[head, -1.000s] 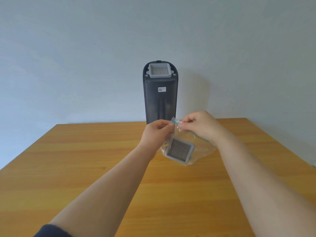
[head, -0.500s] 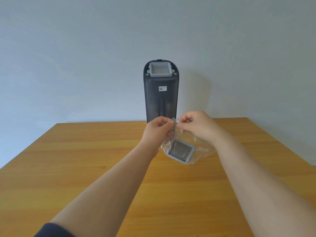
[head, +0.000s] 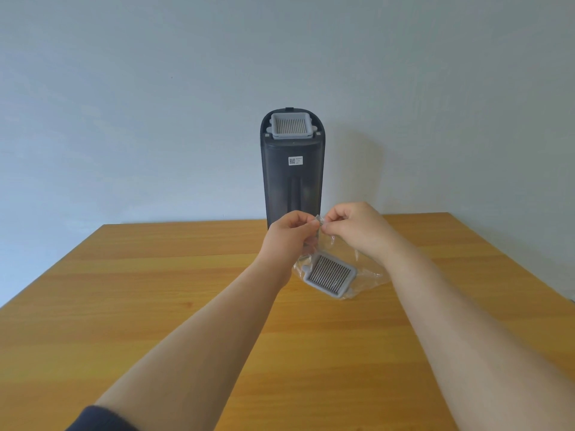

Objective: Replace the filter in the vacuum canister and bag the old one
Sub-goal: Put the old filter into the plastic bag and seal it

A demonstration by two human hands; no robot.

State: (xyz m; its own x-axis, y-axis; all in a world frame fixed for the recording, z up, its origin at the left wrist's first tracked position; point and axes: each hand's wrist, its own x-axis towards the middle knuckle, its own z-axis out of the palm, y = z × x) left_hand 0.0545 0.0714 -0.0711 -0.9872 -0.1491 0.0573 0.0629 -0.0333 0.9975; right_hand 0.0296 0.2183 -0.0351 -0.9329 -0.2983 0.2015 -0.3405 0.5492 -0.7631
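Note:
A dark grey vacuum canister (head: 292, 181) stands upright at the table's far edge, against the wall. A light grey pleated filter (head: 291, 126) sits in its top. In front of it a clear plastic bag (head: 364, 272) rests on the table with a second grey filter (head: 330, 274) inside. My left hand (head: 287, 241) and my right hand (head: 354, 228) both pinch the bag's top edge, fingertips nearly touching, just above the bagged filter.
The wooden table (head: 155, 306) runs from the wall to the near edge. A plain pale wall (head: 155, 104) rises right behind the canister. A small white label (head: 295, 160) is stuck on the canister's front.
Both hands have drawn closer together along the bag's top edge and lifted slightly. The bagged filter has shifted a little under them.

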